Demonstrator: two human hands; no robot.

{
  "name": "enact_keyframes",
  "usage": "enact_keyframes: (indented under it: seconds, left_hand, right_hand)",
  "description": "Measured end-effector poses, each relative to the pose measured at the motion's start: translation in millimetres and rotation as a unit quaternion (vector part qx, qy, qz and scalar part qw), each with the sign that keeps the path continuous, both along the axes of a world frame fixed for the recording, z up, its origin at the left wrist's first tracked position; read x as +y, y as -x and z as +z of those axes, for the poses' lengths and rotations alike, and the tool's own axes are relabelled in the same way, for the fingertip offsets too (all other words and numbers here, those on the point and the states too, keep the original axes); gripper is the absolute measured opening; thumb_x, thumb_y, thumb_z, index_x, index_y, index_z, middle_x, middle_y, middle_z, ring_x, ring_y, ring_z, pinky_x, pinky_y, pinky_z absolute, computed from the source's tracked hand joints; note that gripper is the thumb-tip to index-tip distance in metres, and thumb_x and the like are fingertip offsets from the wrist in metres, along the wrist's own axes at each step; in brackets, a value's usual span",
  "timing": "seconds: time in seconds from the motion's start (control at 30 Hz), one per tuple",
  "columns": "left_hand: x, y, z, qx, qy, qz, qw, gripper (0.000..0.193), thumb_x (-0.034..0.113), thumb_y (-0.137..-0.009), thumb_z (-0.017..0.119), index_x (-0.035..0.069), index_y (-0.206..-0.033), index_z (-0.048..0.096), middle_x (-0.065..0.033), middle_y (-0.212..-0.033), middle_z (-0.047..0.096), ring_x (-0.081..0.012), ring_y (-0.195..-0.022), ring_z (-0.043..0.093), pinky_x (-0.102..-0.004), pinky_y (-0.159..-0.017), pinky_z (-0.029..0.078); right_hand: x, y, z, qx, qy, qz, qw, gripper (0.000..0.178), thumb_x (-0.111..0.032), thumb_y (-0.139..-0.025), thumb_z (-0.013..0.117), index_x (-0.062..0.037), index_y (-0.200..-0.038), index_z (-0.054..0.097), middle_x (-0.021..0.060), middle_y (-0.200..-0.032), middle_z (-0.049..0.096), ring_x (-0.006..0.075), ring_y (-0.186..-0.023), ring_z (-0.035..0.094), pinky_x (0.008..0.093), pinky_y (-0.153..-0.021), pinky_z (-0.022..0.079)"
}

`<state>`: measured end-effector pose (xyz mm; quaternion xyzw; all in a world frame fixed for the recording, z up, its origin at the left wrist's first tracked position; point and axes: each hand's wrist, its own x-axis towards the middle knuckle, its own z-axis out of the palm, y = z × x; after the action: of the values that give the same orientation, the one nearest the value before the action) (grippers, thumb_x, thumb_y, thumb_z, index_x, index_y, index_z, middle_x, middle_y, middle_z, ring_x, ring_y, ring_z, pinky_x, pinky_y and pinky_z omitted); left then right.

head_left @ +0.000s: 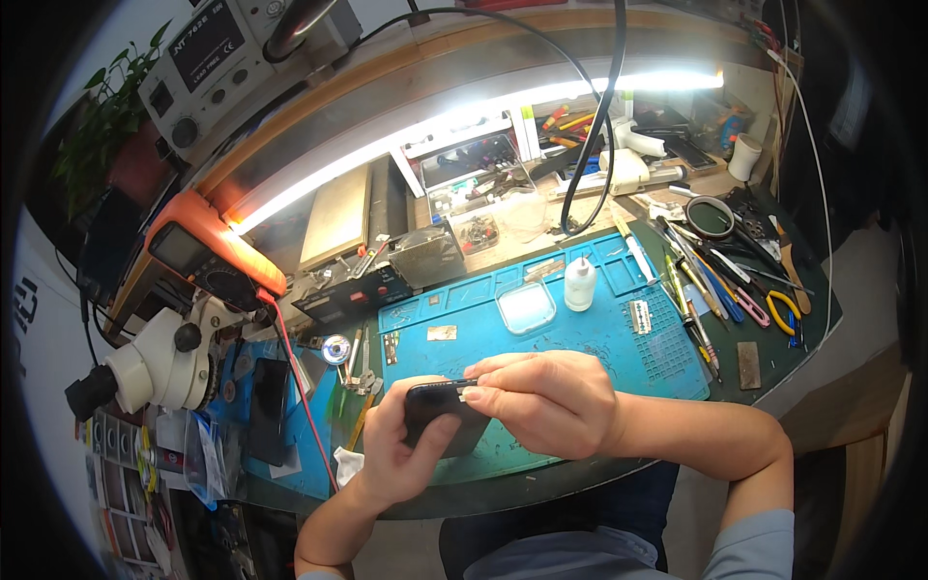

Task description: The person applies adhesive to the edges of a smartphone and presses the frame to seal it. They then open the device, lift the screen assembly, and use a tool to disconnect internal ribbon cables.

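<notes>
Above the near edge of the blue work mat, my left hand point(391, 459) is closed around a dark smartphone point(469, 432), its thumb lying across the face. The phone is tilted, with its narrow end edge turned up. At that edge my right hand point(556, 401) pinches with thumb and bent fingers, touching the phone's upper right corner. A small pale spot shows by the right thumb tip; whether it is a nail or a tiny part, I cannot tell. The phone's far side is hidden.
On the blue mat point(454, 353) stand a white squeeze bottle point(579, 285) and a clear shallow dish point(527, 307). Tweezers, pens and pliers point(781, 311) crowd the right. An orange multimeter point(208, 256), a microscope point(159, 362) and another dark phone point(270, 411) are left. A black cable point(604, 116) hangs ahead.
</notes>
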<state>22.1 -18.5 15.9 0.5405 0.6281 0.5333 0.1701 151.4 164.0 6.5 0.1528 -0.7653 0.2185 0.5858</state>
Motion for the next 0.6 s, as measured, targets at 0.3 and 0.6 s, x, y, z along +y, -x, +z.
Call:
enact_keyframes:
  seconds: [0.3,0.6]
  left_hand:
    - [1.2,0.3,-2.3,0.018,-0.018,0.001,1.000,0.031,0.008,-0.098,0.070,-0.003,-0.124,0.057,-0.0049,-0.096,0.070,-0.0066,-0.081,0.062,-0.0219,-0.071,0.050]
    - [3.3,1.2,-2.6,0.039,-0.027,-0.006,0.999,0.030,0.007,-0.098,0.069,-0.003,-0.124,0.057,-0.0048,-0.094,0.070,-0.0062,-0.079,0.062,-0.0213,-0.069,0.049]
  right_hand:
    - [-1.7,-0.8,3.9,-0.005,0.029,0.003,1.000,0.014,0.002,-0.082,0.073,0.0022,-0.096,0.073,0.0112,-0.088,0.070,0.0200,-0.070,0.072,0.0287,-0.058,0.060]
    - [-1.4,-1.1,3.4,-0.006,0.032,0.001,0.999,0.015,0.002,-0.083,0.073,0.0015,-0.098,0.073,0.0091,-0.087,0.069,0.0175,-0.065,0.069,0.0280,-0.053,0.057]
